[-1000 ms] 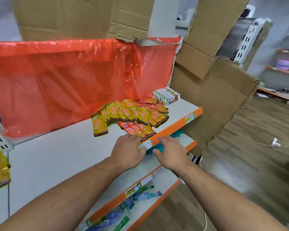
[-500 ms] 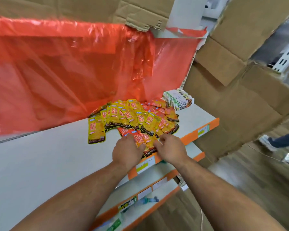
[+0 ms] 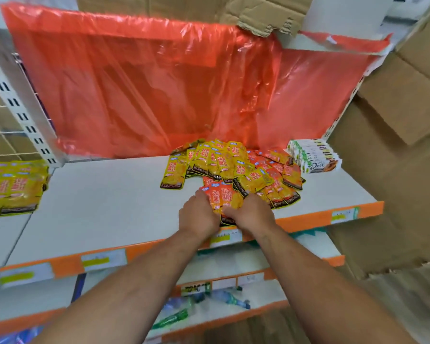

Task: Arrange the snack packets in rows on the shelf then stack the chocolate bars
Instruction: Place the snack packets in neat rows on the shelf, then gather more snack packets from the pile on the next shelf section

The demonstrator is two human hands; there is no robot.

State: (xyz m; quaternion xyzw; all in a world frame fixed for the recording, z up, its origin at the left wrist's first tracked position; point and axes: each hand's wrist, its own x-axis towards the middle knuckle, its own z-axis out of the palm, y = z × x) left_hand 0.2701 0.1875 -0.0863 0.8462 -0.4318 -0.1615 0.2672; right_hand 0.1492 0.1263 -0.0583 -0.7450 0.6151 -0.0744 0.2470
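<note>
A loose heap of yellow and orange snack packets (image 3: 230, 165) lies on the white shelf (image 3: 104, 202), right of its middle. Both hands are at the heap's near edge. My left hand (image 3: 199, 214) and my right hand (image 3: 251, 212) together grip an orange packet (image 3: 221, 197) near the shelf's front lip, fingers curled over it. A stack of white Dove chocolate bars (image 3: 313, 155) stands at the back right of the shelf, beside the heap.
Red plastic sheeting (image 3: 159, 90) hangs behind the shelf. More yellow packets (image 3: 13, 187) lie on the neighbouring shelf at left. Lower shelves hold bottles (image 3: 229, 297). Cardboard (image 3: 395, 145) walls the right side. The shelf's left half is bare.
Both hands moved forward from the shelf's front edge onto the heap and closed on an orange packet. The camera came closer and tilted toward the shelf.
</note>
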